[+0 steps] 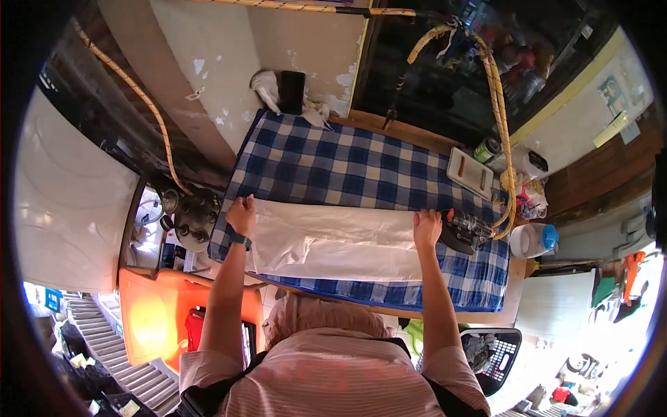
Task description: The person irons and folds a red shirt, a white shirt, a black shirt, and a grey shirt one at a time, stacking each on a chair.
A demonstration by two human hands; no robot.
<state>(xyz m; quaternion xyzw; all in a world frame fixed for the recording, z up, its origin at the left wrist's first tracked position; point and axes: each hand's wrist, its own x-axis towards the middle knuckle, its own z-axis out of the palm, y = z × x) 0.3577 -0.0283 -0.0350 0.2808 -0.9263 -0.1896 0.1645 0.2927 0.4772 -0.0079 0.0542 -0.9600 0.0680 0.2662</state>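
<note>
A long cream garment [361,260], which looks like a pair of folded trousers, lies lengthwise on a blue-and-white checked cloth [333,156]. My left hand [241,217] pinches its upper left corner, fingers closed on the fabric. At the opposite end, my right hand [426,228] has its fingers bent over the garment's upper right edge, gripping it. Folds and creases show in the left part of the fabric. Just right of my right hand stands an iron [464,231] with a dark soleplate and a clear body, apart from the hand.
A yellow-wrapped hose [501,118] loops down to the iron. A tray [471,172], a can [488,149] and a blue-lidded jar [533,240] line the right side. A dark phone [292,92] is at the back; an orange chair [156,316] and laundry basket [497,358] are below.
</note>
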